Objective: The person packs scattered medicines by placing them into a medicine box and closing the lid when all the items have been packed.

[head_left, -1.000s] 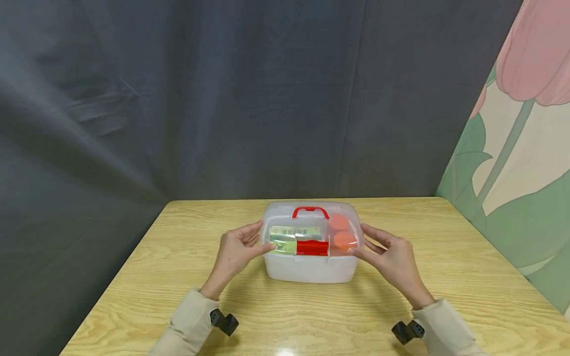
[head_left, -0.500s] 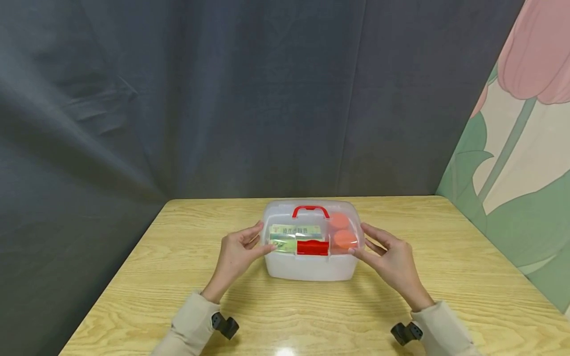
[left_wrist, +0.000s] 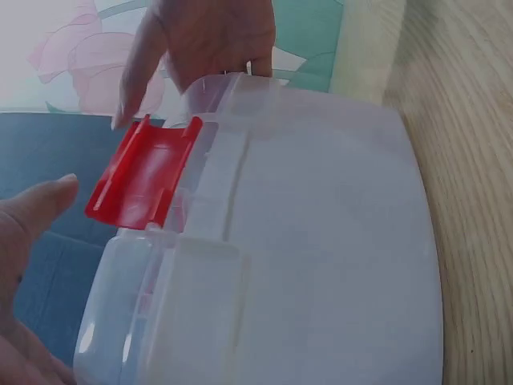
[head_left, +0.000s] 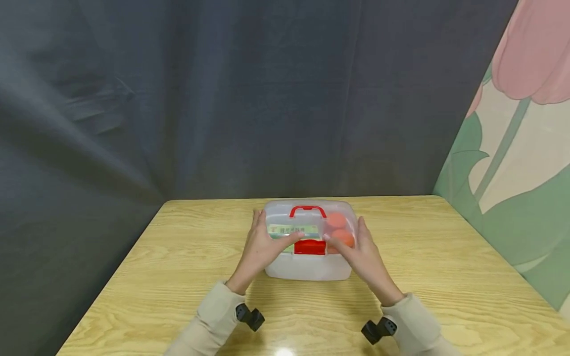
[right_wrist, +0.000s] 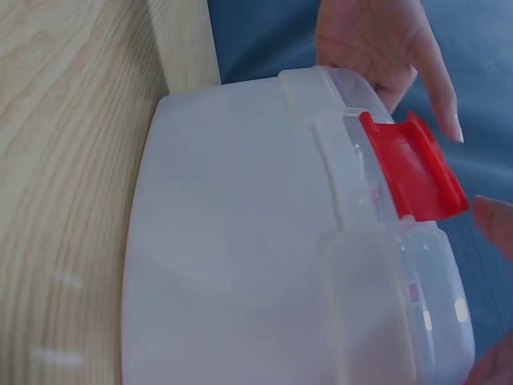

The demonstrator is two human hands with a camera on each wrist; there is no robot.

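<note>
A translucent plastic storage box (head_left: 307, 268) with a clear lid sits on the table, its red handle (head_left: 308, 208) lying on top. At the lid's front edge is a red latch (head_left: 309, 247), which juts out from the lid in both wrist views (left_wrist: 144, 175). My left hand (head_left: 261, 244) is at the box's left side, thumb stretched over the lid toward the latch. Mirroring it, my right hand (head_left: 364, 257) is at the right side, fingers fairly straight. In the right wrist view, its thumb (right_wrist: 495, 223) is close by the latch. Fingertips behind the box are partly hidden.
Through the lid show a green-and-yellow printed packet (head_left: 280, 230) and two orange round things (head_left: 336, 220). The wooden table (head_left: 178, 267) ends at a dark curtain (head_left: 267, 99) behind. A wall with painted tulips (head_left: 512, 173) stands on the right.
Both hands have moved inward from the lid's front corners; the thumbs now reach over the lid near the red latch, and the fingers have straightened along the sides. The box stays in place.
</note>
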